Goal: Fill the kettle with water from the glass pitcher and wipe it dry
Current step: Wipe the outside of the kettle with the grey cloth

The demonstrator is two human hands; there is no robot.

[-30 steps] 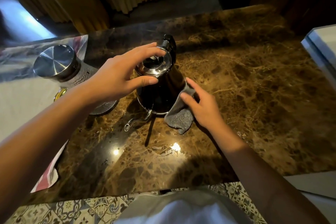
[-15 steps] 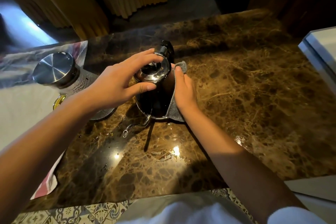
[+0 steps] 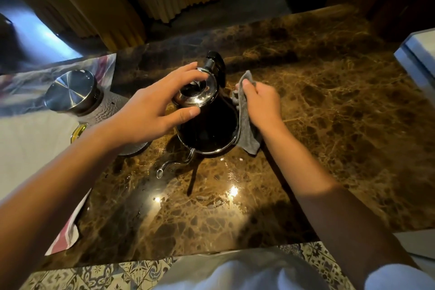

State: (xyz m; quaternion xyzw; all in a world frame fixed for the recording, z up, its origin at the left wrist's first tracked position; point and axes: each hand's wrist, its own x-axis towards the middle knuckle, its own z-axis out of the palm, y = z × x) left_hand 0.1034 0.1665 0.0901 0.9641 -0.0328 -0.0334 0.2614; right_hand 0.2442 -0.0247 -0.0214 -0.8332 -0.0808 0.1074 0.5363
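A dark gooseneck kettle [image 3: 208, 130] with a shiny steel lid stands on the brown marble counter [image 3: 329, 113], its thin spout pointing toward me. My left hand [image 3: 150, 113] rests on the lid, fingers and thumb around its rim. My right hand [image 3: 261, 103] presses a grey cloth [image 3: 247, 132] against the kettle's right side, near the black handle. The glass pitcher [image 3: 77, 99], with a round steel lid, stands to the left, partly hidden behind my left forearm.
Water drops and wet streaks lie on the counter in front of the kettle. A striped towel [image 3: 68, 235] lies along the left edge under the pitcher. A white box [image 3: 419, 59] sits at the right edge. Patterned floor tiles show below the near edge.
My right hand with the cloth moved from the kettle's lower right up along its side, and now sits at the upper right near the handle. The left hand stayed on the lid.
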